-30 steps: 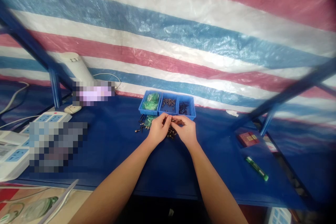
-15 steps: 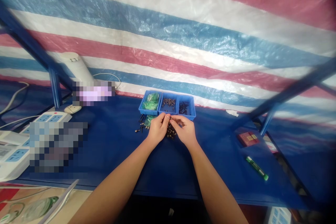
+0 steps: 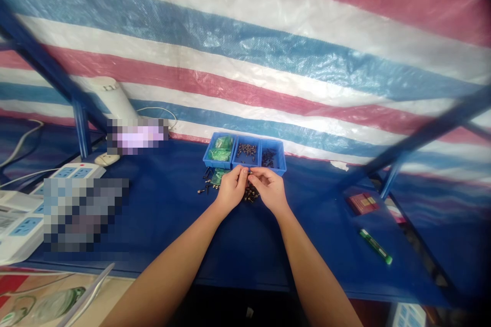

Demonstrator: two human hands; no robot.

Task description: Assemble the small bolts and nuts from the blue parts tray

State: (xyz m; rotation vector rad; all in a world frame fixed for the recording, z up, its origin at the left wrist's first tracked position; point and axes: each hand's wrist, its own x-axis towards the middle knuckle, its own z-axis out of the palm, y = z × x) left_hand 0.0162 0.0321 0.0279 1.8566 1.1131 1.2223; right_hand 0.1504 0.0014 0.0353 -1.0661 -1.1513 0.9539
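My left hand point(image 3: 230, 187) and my right hand point(image 3: 271, 187) meet fingertip to fingertip in front of a blue three-part parts bin. Both are closed in a pinch on a tiny metal piece between them that looks like a screw point(image 3: 249, 172); the fingers cover most of it. Beneath and between the hands lies a pile of small dark and brassy screws point(image 3: 251, 194). More loose screws point(image 3: 207, 187) and a green packet point(image 3: 218, 176) lie beside my left hand.
The bin's left compartment holds green packets point(image 3: 220, 154), the middle one brassy hardware point(image 3: 246, 150), the right one black screws point(image 3: 269, 156). A power strip point(image 3: 82, 169) stands left. A red box point(image 3: 362, 203) and green tube point(image 3: 376, 247) lie right. Striped sheeting point(image 3: 245, 61) hangs behind.
Both hands stay in nearly the same place, still pinching together. Only the fingertips have shifted slightly around the small piece.
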